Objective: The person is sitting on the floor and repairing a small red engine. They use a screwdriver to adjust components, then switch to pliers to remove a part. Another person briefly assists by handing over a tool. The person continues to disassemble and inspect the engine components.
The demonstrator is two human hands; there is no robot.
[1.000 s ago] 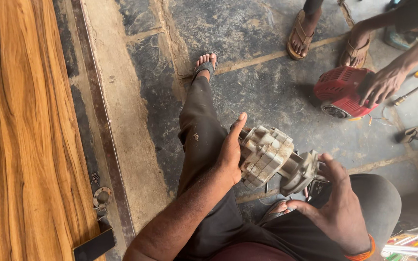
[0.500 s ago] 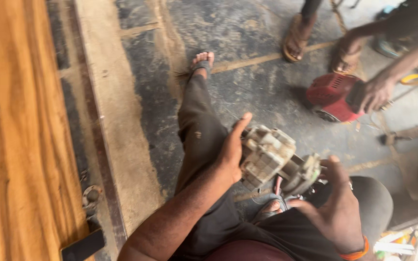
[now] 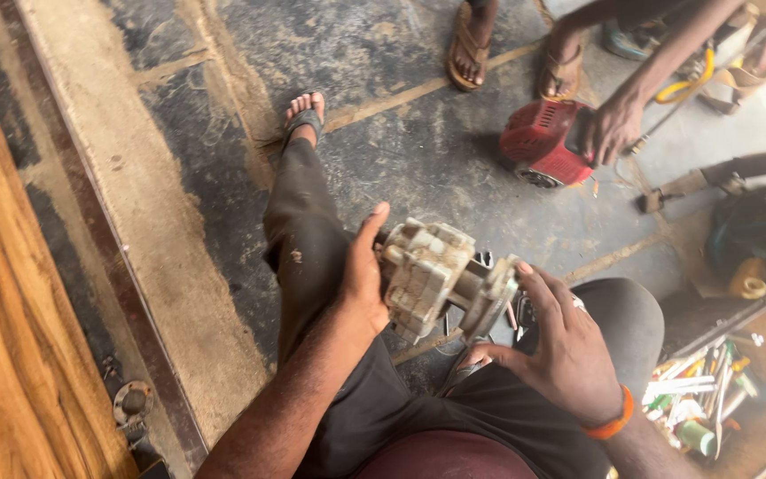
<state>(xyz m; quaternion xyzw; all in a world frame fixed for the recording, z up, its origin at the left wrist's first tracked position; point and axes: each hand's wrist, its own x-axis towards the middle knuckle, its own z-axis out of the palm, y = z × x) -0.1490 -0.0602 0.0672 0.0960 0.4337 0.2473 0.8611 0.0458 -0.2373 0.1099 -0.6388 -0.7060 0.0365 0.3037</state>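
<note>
Your left hand (image 3: 361, 284) gripping the pale finned engine block (image 3: 423, 275), your right hand (image 3: 560, 355) closing around its round end (image 3: 494, 297), another person's hand (image 3: 612, 129) resting on a red engine (image 3: 543, 142).

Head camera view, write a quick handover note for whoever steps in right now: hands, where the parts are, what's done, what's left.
Left hand: gripping the finned end of the grey metal engine part, held above the lap.
Right hand: on the part's flanged end.
Nearby: tool tray at right; another person's hand on a red engine housing on the floor.
Done: part is off the floor and in hand.
Left: cannot tell from this view.
</note>
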